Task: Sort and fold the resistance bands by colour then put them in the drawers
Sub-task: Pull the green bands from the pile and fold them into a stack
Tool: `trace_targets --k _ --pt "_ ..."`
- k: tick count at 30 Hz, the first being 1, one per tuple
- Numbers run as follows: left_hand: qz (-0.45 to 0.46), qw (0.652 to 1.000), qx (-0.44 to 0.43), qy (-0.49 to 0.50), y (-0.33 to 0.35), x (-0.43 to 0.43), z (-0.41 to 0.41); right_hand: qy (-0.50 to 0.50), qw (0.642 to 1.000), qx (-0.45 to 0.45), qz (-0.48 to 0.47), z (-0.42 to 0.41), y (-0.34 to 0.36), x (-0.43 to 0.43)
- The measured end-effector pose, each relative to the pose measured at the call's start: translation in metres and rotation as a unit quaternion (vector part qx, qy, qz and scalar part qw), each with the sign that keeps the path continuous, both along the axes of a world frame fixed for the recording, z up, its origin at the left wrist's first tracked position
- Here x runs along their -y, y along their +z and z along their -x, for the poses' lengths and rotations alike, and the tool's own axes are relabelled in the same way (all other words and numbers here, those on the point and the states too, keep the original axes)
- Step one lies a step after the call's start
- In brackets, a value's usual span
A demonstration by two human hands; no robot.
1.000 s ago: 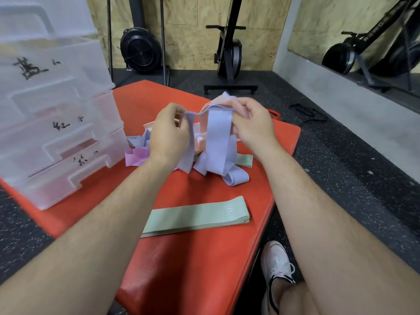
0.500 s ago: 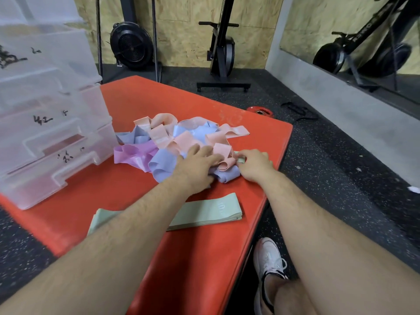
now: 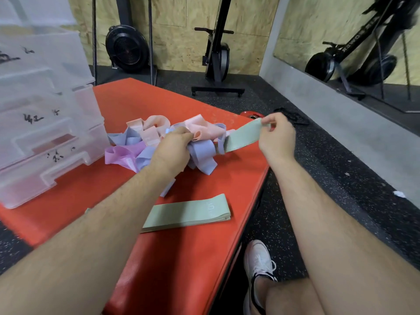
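Right hand (image 3: 276,137): pinches one end of a sage-green fabric resistance band (image 3: 243,137), drawn taut away from the heap, apparently to free it.
Left hand (image 3: 172,146): fingers curled into the tangled heap of lilac, peach and pink bands (image 3: 141,142), gripping it so that only the green one slides out.
Green stack: folded sage-green bands (image 3: 188,212) lie nearer the body than both hands, likely this band's destination.
Drawers: translucent plastic drawer unit (image 3: 45,133) stands left of both hands on the red padded table (image 3: 181,258).
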State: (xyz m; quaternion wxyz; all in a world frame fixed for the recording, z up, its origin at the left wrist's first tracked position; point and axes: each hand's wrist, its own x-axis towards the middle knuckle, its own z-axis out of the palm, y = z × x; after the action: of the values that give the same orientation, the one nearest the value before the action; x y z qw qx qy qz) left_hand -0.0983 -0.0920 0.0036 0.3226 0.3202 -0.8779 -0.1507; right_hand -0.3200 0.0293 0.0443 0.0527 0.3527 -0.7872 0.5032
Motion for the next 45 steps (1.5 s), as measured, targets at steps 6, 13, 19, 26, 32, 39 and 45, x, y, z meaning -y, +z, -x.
trace_targets --k 6,13,19,26,32,39,45 --pt "-0.078 0.996 0.044 0.020 0.012 0.007 -0.004 -0.001 0.995 0.012 0.102 0.005 0.056 -0.024" --pt "-0.177 0.982 0.066 0.024 0.058 -0.039 -0.007 0.207 0.974 0.063 0.067 -0.027 0.075 -0.027" --pt "-0.403 0.883 -0.235 -0.057 0.073 -0.076 -0.009 0.304 0.948 0.080 0.060 -0.084 0.063 -0.017" --pt "-0.392 0.878 -0.274 0.009 0.061 -0.065 -0.047 0.424 0.898 0.103 -0.052 -0.125 0.053 -0.005" --pt "-0.251 0.948 -0.185 0.066 0.059 -0.063 -0.081 0.394 0.909 0.028 -0.132 -0.142 0.035 0.009" --pt "-0.246 0.953 -0.159 0.080 0.051 -0.058 -0.100 0.405 0.895 -0.004 -0.187 -0.145 0.022 0.010" --pt "-0.375 0.898 -0.220 0.072 0.059 -0.072 -0.093 0.347 0.929 -0.051 -0.120 -0.156 0.017 0.007"
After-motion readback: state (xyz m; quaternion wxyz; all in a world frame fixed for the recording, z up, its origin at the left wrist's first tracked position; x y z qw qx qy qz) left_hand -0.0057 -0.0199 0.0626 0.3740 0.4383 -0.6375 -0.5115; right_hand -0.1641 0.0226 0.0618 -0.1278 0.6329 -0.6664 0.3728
